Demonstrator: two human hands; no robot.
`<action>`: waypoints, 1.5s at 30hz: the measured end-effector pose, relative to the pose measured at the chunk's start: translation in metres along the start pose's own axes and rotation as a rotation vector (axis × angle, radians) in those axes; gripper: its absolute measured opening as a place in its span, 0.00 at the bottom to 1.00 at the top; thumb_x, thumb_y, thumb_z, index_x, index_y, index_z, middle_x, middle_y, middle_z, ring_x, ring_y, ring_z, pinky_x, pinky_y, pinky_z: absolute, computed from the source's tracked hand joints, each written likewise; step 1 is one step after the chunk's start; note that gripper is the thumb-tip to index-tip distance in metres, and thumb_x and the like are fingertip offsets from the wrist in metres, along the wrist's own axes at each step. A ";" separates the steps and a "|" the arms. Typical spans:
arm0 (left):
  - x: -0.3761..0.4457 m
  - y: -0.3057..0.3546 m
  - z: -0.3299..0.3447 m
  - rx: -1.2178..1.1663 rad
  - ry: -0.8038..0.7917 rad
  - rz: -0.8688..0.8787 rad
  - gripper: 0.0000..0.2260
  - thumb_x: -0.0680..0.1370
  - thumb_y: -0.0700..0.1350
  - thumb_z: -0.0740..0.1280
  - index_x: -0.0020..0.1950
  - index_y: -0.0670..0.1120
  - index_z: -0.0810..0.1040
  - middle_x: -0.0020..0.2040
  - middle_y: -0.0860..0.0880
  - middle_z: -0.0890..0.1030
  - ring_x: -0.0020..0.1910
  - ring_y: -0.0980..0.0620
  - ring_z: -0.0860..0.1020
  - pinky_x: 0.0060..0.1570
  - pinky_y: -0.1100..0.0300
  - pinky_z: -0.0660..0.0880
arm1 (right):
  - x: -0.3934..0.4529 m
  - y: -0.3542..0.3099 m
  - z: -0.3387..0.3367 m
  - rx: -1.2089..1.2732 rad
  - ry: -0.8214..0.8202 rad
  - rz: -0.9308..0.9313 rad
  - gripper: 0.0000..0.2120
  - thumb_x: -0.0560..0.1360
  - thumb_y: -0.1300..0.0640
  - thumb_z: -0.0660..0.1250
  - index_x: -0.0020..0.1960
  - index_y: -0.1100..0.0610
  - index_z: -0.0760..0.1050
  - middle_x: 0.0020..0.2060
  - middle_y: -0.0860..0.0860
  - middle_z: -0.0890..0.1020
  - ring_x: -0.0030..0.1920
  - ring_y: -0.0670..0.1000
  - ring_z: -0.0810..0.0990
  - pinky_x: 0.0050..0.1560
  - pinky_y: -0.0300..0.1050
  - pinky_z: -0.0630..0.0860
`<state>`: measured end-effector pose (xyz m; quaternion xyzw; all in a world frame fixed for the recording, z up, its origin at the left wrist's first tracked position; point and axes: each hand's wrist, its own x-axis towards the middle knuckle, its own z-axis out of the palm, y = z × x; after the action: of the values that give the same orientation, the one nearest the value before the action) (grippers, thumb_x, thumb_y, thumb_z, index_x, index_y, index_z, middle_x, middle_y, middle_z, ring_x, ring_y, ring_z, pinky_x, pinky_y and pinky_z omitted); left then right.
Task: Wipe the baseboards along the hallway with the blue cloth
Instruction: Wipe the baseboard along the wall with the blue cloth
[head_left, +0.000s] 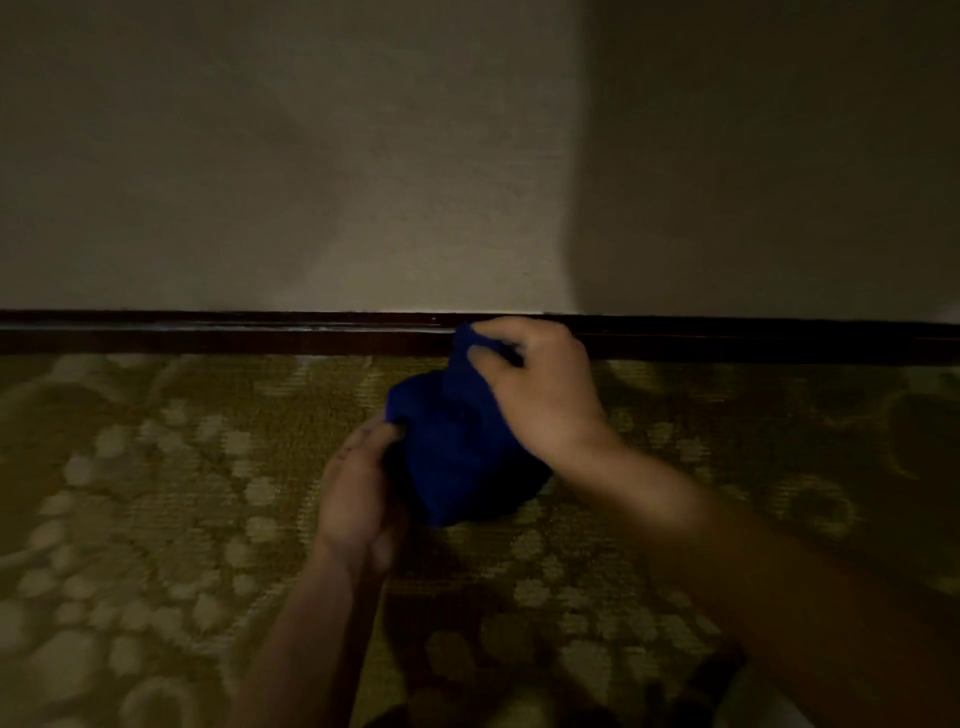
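Your right hand (540, 395) grips the upper fold of the blue cloth (457, 447), fingers curled into the fabric right at the baseboard (218, 335). Your left hand (358, 493) pinches the cloth's lower left edge, thumb and fingers closed on it. The cloth hangs bunched between both hands, its top against the dark baseboard and its bulk over the patterned green-gold carpet (156, 493). Above the baseboard: plain beige wall (311, 156), dimly lit. Image is motion-blurred.

Dim, motion-blurred, shadowed right side, edges bowed
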<state>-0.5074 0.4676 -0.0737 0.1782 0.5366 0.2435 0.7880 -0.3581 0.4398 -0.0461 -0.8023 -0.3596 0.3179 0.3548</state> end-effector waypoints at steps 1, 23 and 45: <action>-0.004 0.004 -0.005 -0.036 -0.003 -0.004 0.23 0.74 0.43 0.65 0.69 0.44 0.74 0.64 0.41 0.79 0.64 0.38 0.77 0.68 0.36 0.67 | -0.002 0.001 -0.006 0.084 -0.035 0.043 0.12 0.77 0.57 0.66 0.60 0.52 0.79 0.56 0.45 0.81 0.59 0.44 0.77 0.61 0.35 0.70; 0.021 0.056 -0.119 0.174 0.160 0.078 0.21 0.74 0.43 0.70 0.66 0.41 0.76 0.61 0.43 0.82 0.59 0.45 0.81 0.60 0.44 0.76 | -0.009 -0.002 0.084 0.441 -0.269 0.660 0.17 0.76 0.51 0.67 0.63 0.48 0.69 0.57 0.48 0.75 0.54 0.52 0.76 0.55 0.50 0.74; 0.035 0.063 -0.102 0.337 0.079 0.022 0.17 0.81 0.46 0.60 0.67 0.42 0.74 0.63 0.43 0.80 0.62 0.43 0.79 0.63 0.46 0.73 | 0.000 0.007 0.087 0.259 -0.512 0.417 0.28 0.83 0.53 0.53 0.77 0.56 0.44 0.75 0.55 0.58 0.72 0.56 0.62 0.68 0.45 0.60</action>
<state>-0.6036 0.5413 -0.1024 0.3039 0.5984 0.1653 0.7227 -0.4219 0.4661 -0.0988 -0.7010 -0.2220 0.6174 0.2796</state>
